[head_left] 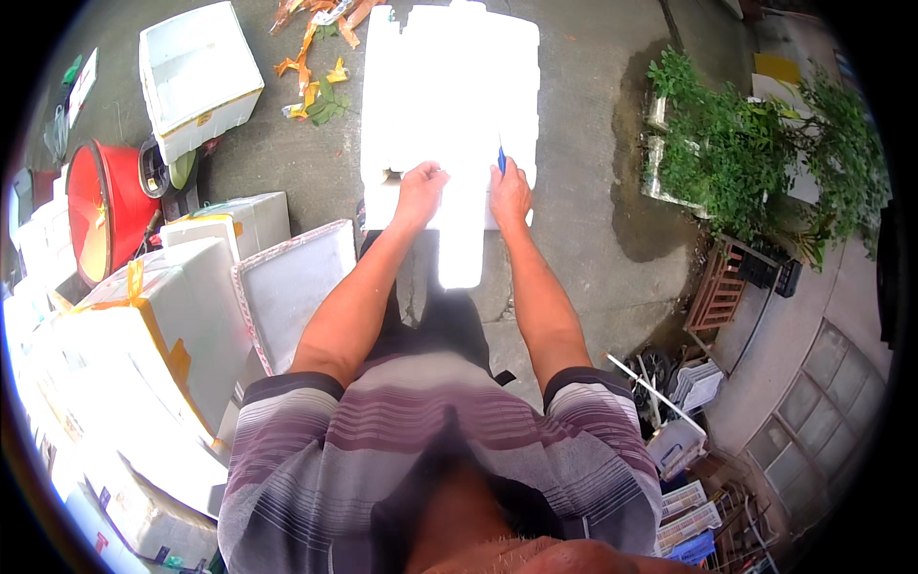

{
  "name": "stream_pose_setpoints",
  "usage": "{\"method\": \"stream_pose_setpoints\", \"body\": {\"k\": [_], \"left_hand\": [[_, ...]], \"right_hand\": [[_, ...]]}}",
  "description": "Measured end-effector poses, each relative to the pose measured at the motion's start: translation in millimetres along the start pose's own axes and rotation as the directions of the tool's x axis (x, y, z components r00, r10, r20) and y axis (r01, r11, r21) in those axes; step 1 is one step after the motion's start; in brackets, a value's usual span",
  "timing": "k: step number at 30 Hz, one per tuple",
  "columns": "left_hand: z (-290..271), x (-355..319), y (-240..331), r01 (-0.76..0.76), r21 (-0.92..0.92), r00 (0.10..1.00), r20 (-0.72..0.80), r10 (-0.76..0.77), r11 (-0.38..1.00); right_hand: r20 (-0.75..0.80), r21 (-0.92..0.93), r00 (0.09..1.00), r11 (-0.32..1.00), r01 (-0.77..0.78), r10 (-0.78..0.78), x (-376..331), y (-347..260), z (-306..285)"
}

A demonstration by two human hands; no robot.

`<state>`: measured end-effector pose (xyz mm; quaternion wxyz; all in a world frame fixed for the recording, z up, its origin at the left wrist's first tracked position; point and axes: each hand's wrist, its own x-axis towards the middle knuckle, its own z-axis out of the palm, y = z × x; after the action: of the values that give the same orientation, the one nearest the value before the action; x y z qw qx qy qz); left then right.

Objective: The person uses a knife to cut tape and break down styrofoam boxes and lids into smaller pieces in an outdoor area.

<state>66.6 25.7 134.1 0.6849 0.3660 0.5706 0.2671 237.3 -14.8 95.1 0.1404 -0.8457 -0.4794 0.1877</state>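
Left of the white foam block [411,105], a foam lid [298,292] narrows our room. Over the block, our left hand [418,194] curls beside a white strip [462,249] overhanging the near edge; its hold is unclear. Our right hand [512,196] closes around a blue-handled tool [502,160], apparently for cutting, which calls for steady bracing. Rightward of the block, concrete floor [583,191] offers wider room.

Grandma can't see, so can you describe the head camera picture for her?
A person's right hand holds a slim blue tool over bright white foam, left hand close by. White boxes are at left, leafy green plants at right.
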Motion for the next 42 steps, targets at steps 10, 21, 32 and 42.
{"method": "stream_pose_setpoints", "body": {"k": [10,21,32,42], "left_hand": [[8.6,-10.2,-17.5,-0.041,0.002,0.994,-0.104,0.040,0.999],[17.0,-28.5,0.3,-0.146,0.320,0.920,-0.304,0.248,0.936],[16.8,-11.6,-37.1,-0.113,-0.173,0.980,-0.184,0.081,0.978],[8.7,17.6,39.6,-0.137,0.132,0.962,-0.217,0.164,0.982]], "right_hand": [[0.007,0.505,1.000,0.863,0.016,-0.022,-20.7,-57.8,-8.8],[0.370,0.632,0.929,0.727,-0.269,0.022,-18.8,-47.6,-16.3],[0.495,0.846,0.868,0.241,-0.476,-0.023,-23.8,-51.3,-41.0],[0.267,0.551,0.964,0.821,-0.146,-0.008,-40.5,-41.1,-47.9]]}}
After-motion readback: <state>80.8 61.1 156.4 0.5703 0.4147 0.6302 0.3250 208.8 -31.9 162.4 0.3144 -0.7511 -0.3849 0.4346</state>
